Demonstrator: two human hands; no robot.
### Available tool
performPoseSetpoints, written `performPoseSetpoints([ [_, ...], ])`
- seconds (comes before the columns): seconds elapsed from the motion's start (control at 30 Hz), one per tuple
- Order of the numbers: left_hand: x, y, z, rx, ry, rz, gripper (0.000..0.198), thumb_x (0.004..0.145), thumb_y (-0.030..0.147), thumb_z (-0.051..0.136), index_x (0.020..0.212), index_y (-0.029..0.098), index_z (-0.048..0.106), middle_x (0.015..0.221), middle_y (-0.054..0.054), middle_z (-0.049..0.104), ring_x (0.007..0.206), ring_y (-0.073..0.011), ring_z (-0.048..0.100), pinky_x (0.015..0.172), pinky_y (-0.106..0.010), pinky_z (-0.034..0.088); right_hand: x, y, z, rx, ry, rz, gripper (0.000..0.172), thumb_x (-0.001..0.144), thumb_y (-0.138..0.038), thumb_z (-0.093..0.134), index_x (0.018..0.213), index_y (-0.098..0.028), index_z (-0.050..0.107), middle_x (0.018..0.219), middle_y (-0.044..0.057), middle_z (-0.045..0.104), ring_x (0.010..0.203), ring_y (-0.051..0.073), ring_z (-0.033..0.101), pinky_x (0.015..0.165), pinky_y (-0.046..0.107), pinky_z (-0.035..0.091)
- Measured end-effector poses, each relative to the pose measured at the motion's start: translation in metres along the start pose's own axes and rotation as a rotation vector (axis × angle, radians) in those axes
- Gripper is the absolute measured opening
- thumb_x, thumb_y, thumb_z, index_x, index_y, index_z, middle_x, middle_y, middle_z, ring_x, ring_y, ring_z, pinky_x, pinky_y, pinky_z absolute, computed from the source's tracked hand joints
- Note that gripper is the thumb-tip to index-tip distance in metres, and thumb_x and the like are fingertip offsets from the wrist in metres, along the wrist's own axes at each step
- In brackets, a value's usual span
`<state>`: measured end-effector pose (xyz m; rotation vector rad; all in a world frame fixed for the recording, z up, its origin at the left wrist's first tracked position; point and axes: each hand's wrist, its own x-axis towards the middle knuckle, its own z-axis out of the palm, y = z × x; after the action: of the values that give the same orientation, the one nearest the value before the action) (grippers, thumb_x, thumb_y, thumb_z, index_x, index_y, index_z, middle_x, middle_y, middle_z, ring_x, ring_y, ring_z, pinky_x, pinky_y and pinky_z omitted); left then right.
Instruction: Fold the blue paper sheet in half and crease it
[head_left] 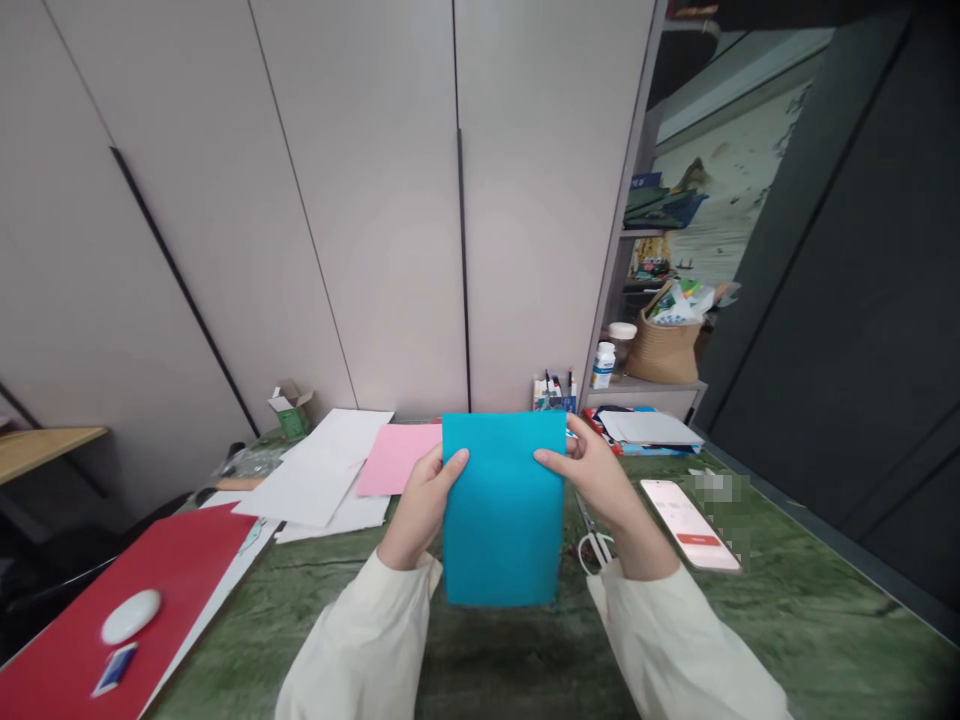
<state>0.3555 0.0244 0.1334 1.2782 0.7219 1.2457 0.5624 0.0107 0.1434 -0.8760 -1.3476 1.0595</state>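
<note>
A blue sheet of paper is held up in front of me above the green table. My left hand grips its left edge, thumb on the near face and fingers behind. On the opposite edge, my right hand pinches the sheet the same way, near the top corner. Most of the fingers are hidden behind the paper. White-handled scissors lie on the table beside my right wrist, partly covered by it. Behind my left hand lies a pink sheet.
White sheets lie left of the pink one. A red sheet carries a white oval object and an eraser. At right are a phone and stacked papers. A pen holder and a green box stand by the cabinet.
</note>
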Motion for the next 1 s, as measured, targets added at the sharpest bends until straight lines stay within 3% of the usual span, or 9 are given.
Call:
performPoseSetpoints([
  [0.17, 0.0, 0.0, 0.002, -0.013, -0.01, 0.011, 0.042, 0.077, 0.039, 0.057, 0.109, 0.012, 0.057, 0.103, -0.013, 0.065, 0.087, -0.0243, 0.061, 0.076, -0.034, 0.047, 0.004, 0.003, -0.001, -0.014, 0.009, 0.049, 0.044, 0.065, -0.032, 0.071, 0.102, -0.017, 0.054, 0.099, 0.01, 0.067, 0.085, 0.024, 0.065, 0.066, 0.034, 0.054],
  [0.33, -0.001, -0.001, 0.002, -0.007, -0.034, 0.049, 0.037, 0.077, 0.035, 0.057, 0.109, 0.014, 0.058, 0.103, -0.011, 0.065, 0.086, -0.0229, 0.061, 0.077, -0.034, 0.046, 0.003, 0.0, -0.005, 0.021, -0.028, 0.048, 0.043, 0.068, -0.031, 0.069, 0.106, -0.018, 0.052, 0.093, 0.008, 0.07, 0.076, 0.022, 0.067, 0.066, 0.035, 0.054],
  [0.6, -0.008, -0.001, 0.006, -0.007, -0.008, 0.038, 0.034, 0.08, 0.037, 0.053, 0.102, 0.013, 0.06, 0.091, -0.008, 0.067, 0.073, -0.0195, 0.06, 0.067, -0.03, 0.046, -0.001, -0.007, -0.008, -0.029, -0.023, 0.066, 0.041, 0.067, -0.032, 0.07, 0.102, -0.017, 0.055, 0.093, 0.009, 0.07, 0.08, 0.024, 0.066, 0.067, 0.035, 0.054],
  [0.8, -0.015, 0.005, 0.009, 0.12, 0.064, 0.053, 0.03, 0.079, 0.042, 0.051, 0.087, 0.015, 0.061, 0.068, -0.001, 0.062, 0.059, -0.0143, 0.051, 0.056, -0.024, 0.04, -0.004, -0.01, -0.005, -0.014, -0.008, 0.029, 0.039, 0.066, -0.033, 0.071, 0.1, -0.019, 0.056, 0.092, 0.007, 0.07, 0.081, 0.024, 0.066, 0.07, 0.037, 0.053],
  [0.9, -0.017, 0.01, 0.011, 0.191, 0.075, 0.042, 0.03, 0.079, 0.044, 0.05, 0.079, 0.015, 0.058, 0.063, 0.0, 0.055, 0.056, -0.0124, 0.047, 0.053, -0.023, 0.037, -0.003, -0.01, -0.005, -0.016, 0.055, -0.012, 0.041, 0.064, -0.034, 0.072, 0.099, -0.019, 0.059, 0.097, 0.009, 0.068, 0.088, 0.024, 0.063, 0.073, 0.035, 0.052],
  [1.0, -0.02, 0.013, 0.013, 0.249, 0.068, 0.006, 0.031, 0.078, 0.046, 0.05, 0.073, 0.015, 0.055, 0.06, 0.001, 0.05, 0.053, -0.011, 0.043, 0.05, -0.022, 0.035, -0.003, -0.01, -0.007, 0.02, 0.177, -0.044, 0.038, 0.065, -0.034, 0.071, 0.099, -0.019, 0.06, 0.09, 0.008, 0.069, 0.078, 0.021, 0.064, 0.064, 0.03, 0.052],
])
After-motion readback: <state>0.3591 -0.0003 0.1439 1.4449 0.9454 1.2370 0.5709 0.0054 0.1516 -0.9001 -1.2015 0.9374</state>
